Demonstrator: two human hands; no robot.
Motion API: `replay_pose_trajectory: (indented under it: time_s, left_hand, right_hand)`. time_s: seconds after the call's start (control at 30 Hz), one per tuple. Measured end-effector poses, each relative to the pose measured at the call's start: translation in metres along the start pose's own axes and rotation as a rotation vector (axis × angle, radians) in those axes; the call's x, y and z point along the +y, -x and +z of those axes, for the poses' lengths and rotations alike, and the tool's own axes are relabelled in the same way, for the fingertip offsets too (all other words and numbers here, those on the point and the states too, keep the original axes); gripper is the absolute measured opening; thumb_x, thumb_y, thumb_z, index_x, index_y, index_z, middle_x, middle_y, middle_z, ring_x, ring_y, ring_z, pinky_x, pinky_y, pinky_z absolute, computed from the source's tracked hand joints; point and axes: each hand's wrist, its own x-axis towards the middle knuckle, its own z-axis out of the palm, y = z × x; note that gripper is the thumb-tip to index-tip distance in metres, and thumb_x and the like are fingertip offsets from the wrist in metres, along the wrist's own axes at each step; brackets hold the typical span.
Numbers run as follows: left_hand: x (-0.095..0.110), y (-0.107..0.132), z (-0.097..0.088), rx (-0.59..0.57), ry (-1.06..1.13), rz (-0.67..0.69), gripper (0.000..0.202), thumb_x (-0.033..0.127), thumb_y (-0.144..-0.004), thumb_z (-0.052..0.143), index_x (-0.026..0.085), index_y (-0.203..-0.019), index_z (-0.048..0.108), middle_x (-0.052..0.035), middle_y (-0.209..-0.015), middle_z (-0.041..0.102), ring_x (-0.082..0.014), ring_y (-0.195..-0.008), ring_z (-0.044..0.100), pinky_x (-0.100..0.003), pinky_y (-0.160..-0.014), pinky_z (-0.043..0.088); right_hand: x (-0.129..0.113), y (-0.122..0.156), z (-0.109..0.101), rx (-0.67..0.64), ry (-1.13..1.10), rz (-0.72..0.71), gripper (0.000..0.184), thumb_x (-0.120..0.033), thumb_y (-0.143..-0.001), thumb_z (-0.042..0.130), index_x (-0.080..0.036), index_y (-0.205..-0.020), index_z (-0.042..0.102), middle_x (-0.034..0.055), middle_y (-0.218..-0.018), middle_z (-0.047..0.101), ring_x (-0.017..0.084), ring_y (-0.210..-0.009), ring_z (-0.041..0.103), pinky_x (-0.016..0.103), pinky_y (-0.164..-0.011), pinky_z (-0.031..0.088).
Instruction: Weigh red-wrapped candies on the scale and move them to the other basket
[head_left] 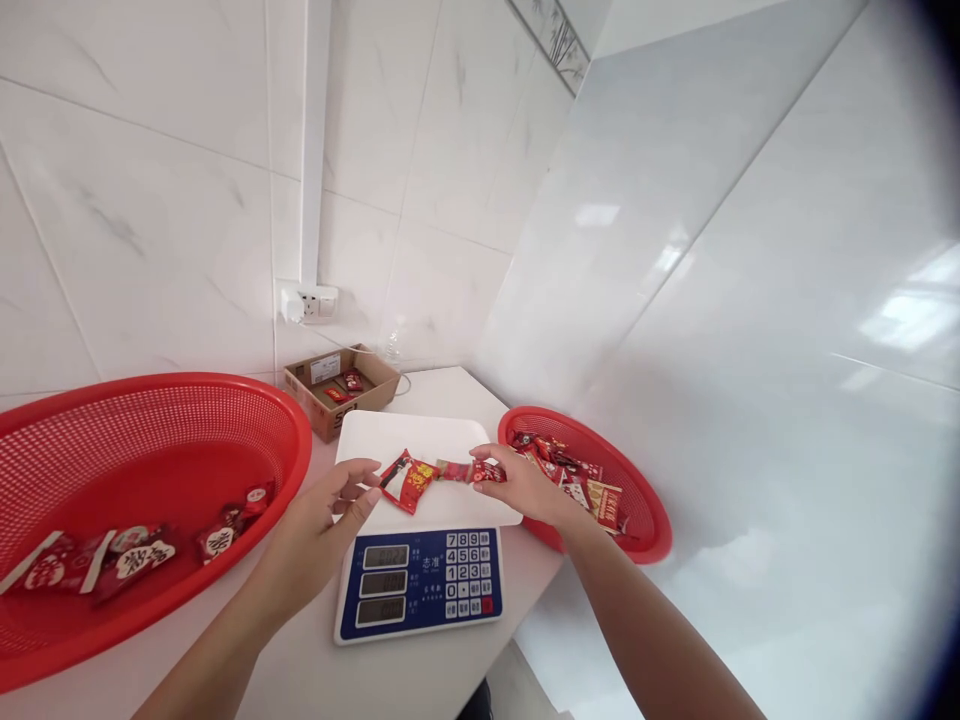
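Observation:
A digital scale with a white weighing pan point(420, 428) and a blue keypad panel point(431, 575) stands before me. On the pan lies a red snack packet point(409, 482) with yellow print and a white patch. My left hand point(330, 520) is beside its left edge, thumb and fingers apart, with nothing held. Over the pan's right side, my right hand point(525, 487) pinches a small red packet point(487, 471) between thumb and fingers. Another small reddish packet point(454, 470) lies between that one and the larger packet. The scale's displays show digits too faint to read surely.
At left stands a large red basket point(157, 390) holding several red packets point(135, 560). A smaller red basket point(651, 505) at right holds many packets point(577, 475). Behind the scale is a cardboard box point(322, 410) with a few packets, below a wall socket point(309, 303). Tiled walls close the corner.

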Motion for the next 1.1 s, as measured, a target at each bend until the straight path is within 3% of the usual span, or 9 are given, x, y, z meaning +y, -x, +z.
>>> replay_pose_trajectory:
  time_s: [0.17, 0.37, 0.63, 0.83, 0.97, 1.1]
  left_hand:
    - [0.0, -0.001, -0.001, 0.001, 0.004, 0.006, 0.044, 0.056, -0.082, 0.049, 0.025, -0.113, 0.057, -0.0064, -0.111, 0.065, -0.0229, -0.103, 0.061, -0.038, -0.087, 0.051]
    - [-0.001, 0.0, -0.001, 0.006, -0.005, 0.01, 0.044, 0.056, -0.082, 0.049, 0.026, -0.113, 0.057, -0.0059, -0.111, 0.064, -0.0229, -0.104, 0.06, -0.038, -0.088, 0.051]
    - [-0.002, 0.001, -0.001, 0.004, -0.007, 0.02, 0.044, 0.054, -0.083, 0.049, 0.025, -0.115, 0.056, -0.0066, -0.112, 0.064, -0.0225, -0.101, 0.061, -0.036, -0.083, 0.052]
    - [0.001, 0.001, -0.002, 0.001, -0.03, 0.014, 0.041, 0.052, -0.083, 0.049, 0.025, -0.113, 0.057, -0.0056, -0.111, 0.065, -0.0214, -0.097, 0.061, -0.035, -0.081, 0.052]
    - [0.002, 0.002, -0.002, -0.011, -0.016, 0.008, 0.042, 0.052, -0.083, 0.048, 0.025, -0.113, 0.057, -0.0066, -0.112, 0.065, -0.0226, -0.099, 0.061, -0.035, -0.078, 0.052]
    - [0.003, 0.002, -0.002, -0.011, -0.012, 0.015, 0.043, 0.053, -0.083, 0.048, 0.025, -0.114, 0.057, -0.0071, -0.111, 0.065, -0.0232, -0.1, 0.061, -0.035, -0.078, 0.053]
  right_hand:
    - [0.001, 0.004, 0.0, 0.057, 0.082, 0.008, 0.032, -0.016, -0.075, 0.054, -0.023, -0.105, 0.057, 0.0036, -0.107, 0.063, 0.021, -0.1, 0.058, 0.036, -0.087, 0.043]
    - [-0.01, 0.003, 0.014, -0.035, -0.033, 0.025, 0.033, -0.023, -0.074, 0.065, -0.023, -0.106, 0.058, 0.0031, -0.11, 0.061, 0.02, -0.1, 0.057, 0.035, -0.09, 0.042]
    - [-0.016, 0.002, 0.035, -0.075, -0.125, -0.133, 0.037, -0.006, -0.072, 0.059, -0.024, -0.105, 0.059, 0.0031, -0.114, 0.053, 0.017, -0.103, 0.055, 0.034, -0.095, 0.041]
    - [-0.009, 0.0, 0.044, -0.054, -0.162, -0.206, 0.039, -0.009, -0.073, 0.062, -0.025, -0.108, 0.059, 0.0032, -0.114, 0.055, 0.018, -0.102, 0.055, 0.035, -0.093, 0.043]
    - [-0.006, -0.004, 0.054, -0.017, -0.055, -0.272, 0.03, -0.018, -0.079, 0.063, -0.024, -0.108, 0.064, 0.0066, -0.118, 0.059, 0.021, -0.113, 0.051, 0.039, -0.101, 0.039]
    - [-0.004, -0.006, 0.06, 0.096, 0.156, -0.354, 0.022, -0.022, -0.09, 0.051, -0.023, -0.1, 0.07, 0.0088, -0.105, 0.066, 0.023, -0.105, 0.054, 0.042, -0.096, 0.041]
